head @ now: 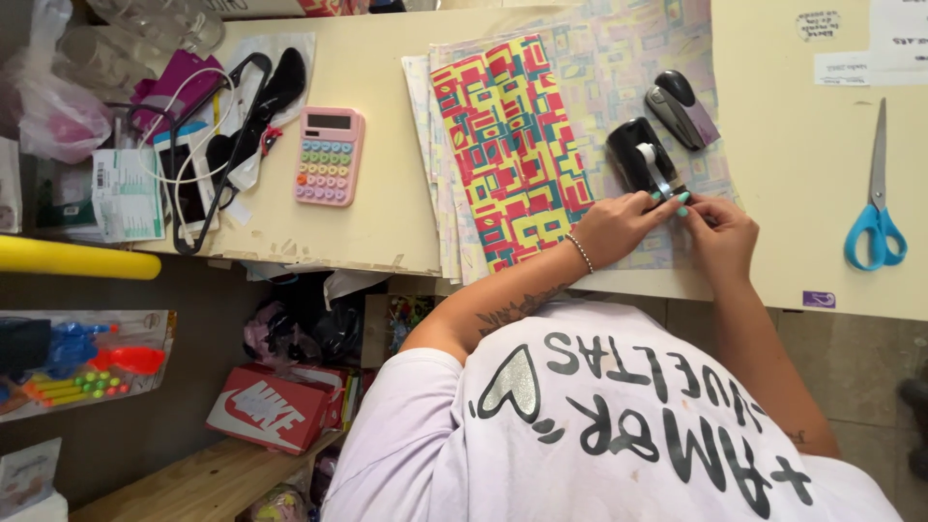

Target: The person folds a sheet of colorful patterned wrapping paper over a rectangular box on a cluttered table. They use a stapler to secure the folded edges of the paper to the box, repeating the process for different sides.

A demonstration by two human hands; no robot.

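1. Black hole punch (642, 155): on pale patterned paper sheet (619, 77), near desk edge.
2. Left hand (619, 224), right hand (720, 232): fingers pinched narrow on sheet beside punch.
3. Progress: punching apparently unfinished; grey stapler (681, 108), blue-handled scissors (878, 208) untouched.

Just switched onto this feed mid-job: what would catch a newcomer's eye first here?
The bright patterned paper in red, yellow and teal, mid-table. Just right of it, the left hand and right hand meet at a black punch-like tool on paler sheets. A pink calculator lies left; blue-handled scissors far right.
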